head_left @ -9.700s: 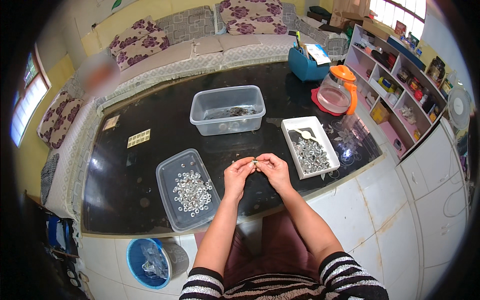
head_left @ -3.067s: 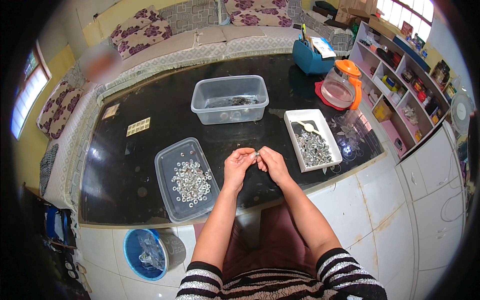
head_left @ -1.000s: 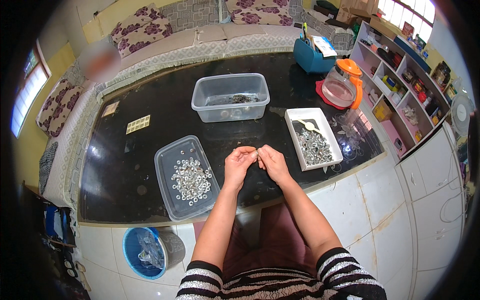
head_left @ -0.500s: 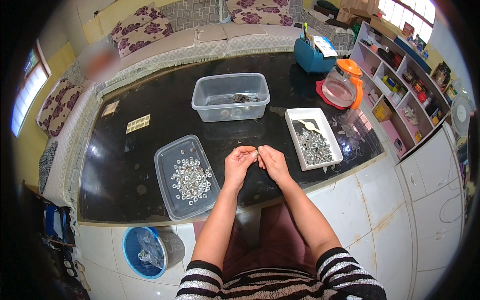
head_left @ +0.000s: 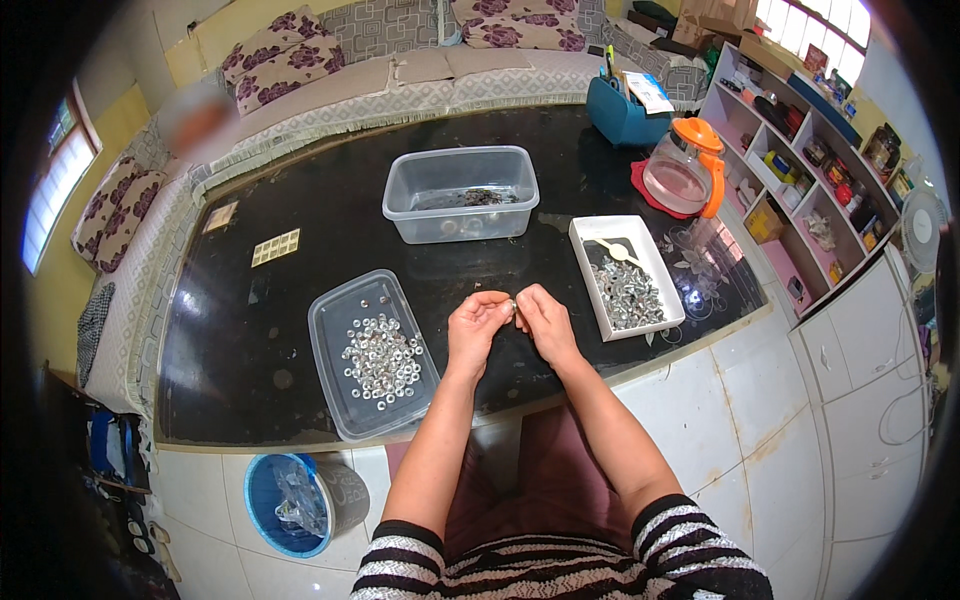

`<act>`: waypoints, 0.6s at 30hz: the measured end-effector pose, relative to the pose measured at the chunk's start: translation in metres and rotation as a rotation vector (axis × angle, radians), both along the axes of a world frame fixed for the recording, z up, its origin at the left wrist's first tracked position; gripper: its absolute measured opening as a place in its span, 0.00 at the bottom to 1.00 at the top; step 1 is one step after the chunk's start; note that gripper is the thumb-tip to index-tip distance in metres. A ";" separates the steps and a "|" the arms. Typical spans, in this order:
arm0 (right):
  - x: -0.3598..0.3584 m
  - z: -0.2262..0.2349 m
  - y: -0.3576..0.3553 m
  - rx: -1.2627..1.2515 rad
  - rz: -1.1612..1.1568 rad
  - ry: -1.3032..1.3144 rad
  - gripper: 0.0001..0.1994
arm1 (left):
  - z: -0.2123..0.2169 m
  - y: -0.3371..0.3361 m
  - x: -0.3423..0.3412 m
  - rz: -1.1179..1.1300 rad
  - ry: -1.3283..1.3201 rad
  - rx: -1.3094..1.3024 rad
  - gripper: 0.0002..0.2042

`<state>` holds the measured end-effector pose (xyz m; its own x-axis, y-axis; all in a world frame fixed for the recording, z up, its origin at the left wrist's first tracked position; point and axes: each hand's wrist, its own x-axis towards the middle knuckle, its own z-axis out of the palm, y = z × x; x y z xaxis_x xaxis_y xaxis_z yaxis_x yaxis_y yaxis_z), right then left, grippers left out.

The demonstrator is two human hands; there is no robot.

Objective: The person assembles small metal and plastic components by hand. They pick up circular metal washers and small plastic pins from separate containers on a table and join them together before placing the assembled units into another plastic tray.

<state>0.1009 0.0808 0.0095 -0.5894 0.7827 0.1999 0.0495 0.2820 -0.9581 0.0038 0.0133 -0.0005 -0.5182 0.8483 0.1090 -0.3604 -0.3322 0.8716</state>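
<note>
A glossy black stone worktop (head_left: 300, 330) carries, toward its far edge, a deep clear plastic tub (head_left: 461, 193); at the near edge, a shallow clear plastic tray of small silver nuts (head_left: 372, 352); toward the right edge, a white rectangular box of silver screws (head_left: 626, 277). Above the near edge, between tray and box, the left hand (head_left: 476, 327) and right hand (head_left: 545, 322) meet, fingertips pinched shut on one tiny silver fastener (head_left: 512, 306). It looks like joining nut to screw; finishing calls for fine twisting, I judge

A home living room: a cushioned sofa (head_left: 400, 60) behind a black table (head_left: 300, 290), with cluttered shelves (head_left: 800, 170) alongside.
</note>
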 end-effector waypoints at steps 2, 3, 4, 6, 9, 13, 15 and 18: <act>-0.002 0.000 -0.002 0.054 -0.016 0.118 0.16 | -0.001 0.000 0.000 -0.010 -0.010 0.007 0.07; -0.001 -0.002 0.000 0.054 -0.016 0.118 0.16 | -0.001 0.000 0.000 -0.020 -0.020 0.014 0.07; 0.000 -0.005 0.002 0.033 0.007 0.083 0.16 | -0.001 0.001 0.000 -0.021 -0.020 0.014 0.07; 0.001 -0.004 0.003 0.010 0.031 0.048 0.16 | -0.001 0.001 0.001 -0.026 -0.004 0.012 0.07; 0.003 0.003 0.000 -0.072 0.049 -0.048 0.14 | 0.000 0.000 0.001 -0.015 -0.001 -0.001 0.07; -0.001 -0.003 0.000 -0.006 0.005 0.087 0.16 | -0.001 0.001 -0.001 0.006 0.001 -0.001 0.07; -0.002 -0.003 0.000 0.035 0.006 0.129 0.16 | -0.001 0.001 0.000 -0.003 -0.027 0.012 0.07; 0.000 -0.004 0.002 0.079 0.012 0.048 0.16 | -0.001 0.001 0.000 -0.015 -0.022 0.018 0.07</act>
